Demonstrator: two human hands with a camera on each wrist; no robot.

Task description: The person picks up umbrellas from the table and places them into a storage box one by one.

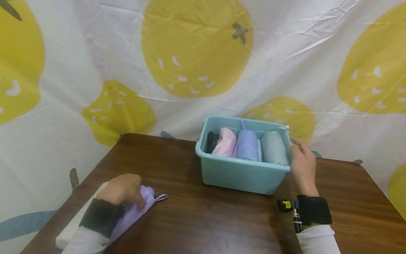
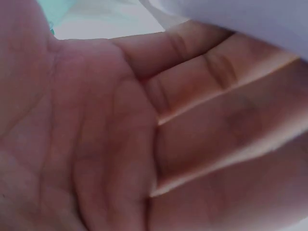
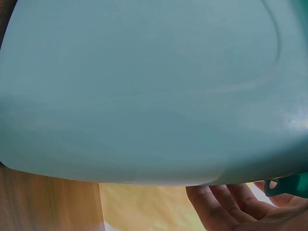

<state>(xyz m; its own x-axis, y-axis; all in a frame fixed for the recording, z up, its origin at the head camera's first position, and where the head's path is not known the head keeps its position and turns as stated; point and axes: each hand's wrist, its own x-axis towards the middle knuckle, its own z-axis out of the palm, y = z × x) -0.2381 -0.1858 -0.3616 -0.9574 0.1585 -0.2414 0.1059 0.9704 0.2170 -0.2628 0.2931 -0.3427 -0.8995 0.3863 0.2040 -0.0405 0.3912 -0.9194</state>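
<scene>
At the front left of the table, my left hand [image 1: 123, 188] grips a lavender folded umbrella [image 1: 133, 217] with a small loop at its end. In the left wrist view, the palm and fingers [image 2: 192, 106] show with pale lavender fabric [image 2: 260, 19] against them. A long white object [image 1: 77, 215] lies alongside the umbrella, partly hidden by the arm. My right hand [image 1: 302, 164] holds the right rim of a light blue bin [image 1: 241, 174]. In the right wrist view, its fingertips pass behind the edge of the bin's wall [image 3: 144, 106].
Inside the bin lie a pink bundle [image 1: 226, 141], a blue-purple bundle [image 1: 248, 145], a grey-green bundle [image 1: 275, 148] and a dark item [image 1: 211, 141]. The brown wooden table [image 1: 190, 218] meets a lemon-print curtain [image 1: 272, 56] behind and on the left.
</scene>
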